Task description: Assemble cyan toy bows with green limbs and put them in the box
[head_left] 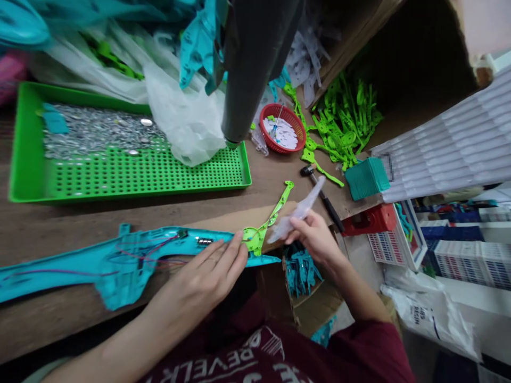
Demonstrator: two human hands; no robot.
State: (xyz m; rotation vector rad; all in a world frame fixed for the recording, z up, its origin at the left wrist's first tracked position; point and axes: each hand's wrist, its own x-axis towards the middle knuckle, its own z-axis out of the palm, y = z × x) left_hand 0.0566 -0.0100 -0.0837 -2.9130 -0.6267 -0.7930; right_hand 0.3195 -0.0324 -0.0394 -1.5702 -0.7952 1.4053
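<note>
Left hand (207, 271) lies flat, fingers spread and extended, pressing on the teal shell (120, 260) near its right end; fingertips touch the round hub of the green arm (268, 221). Right hand (313, 236) is closed in a pinch on a clear translucent piece (297, 215), holding it just beside the green arm, tilted up to the right. The teal shell lies lengthwise along the table edge, red wires and a small metal part showing inside. To do this well, I judge: keep the left palm steady so the shell does not slide, keep the hub seated, and bring the clear piece in square rather than forcing it. Counts: one teal shell, one green arm on it, one clear piece in hand. Outward: one hammer (323, 194) just past the right hand, one red basket (282, 128) with white bits, one green tray (120, 175) holding too many small metal discs to count, one heap of loose green arms (343, 122), uncountable, in a cardboard box.
</note>
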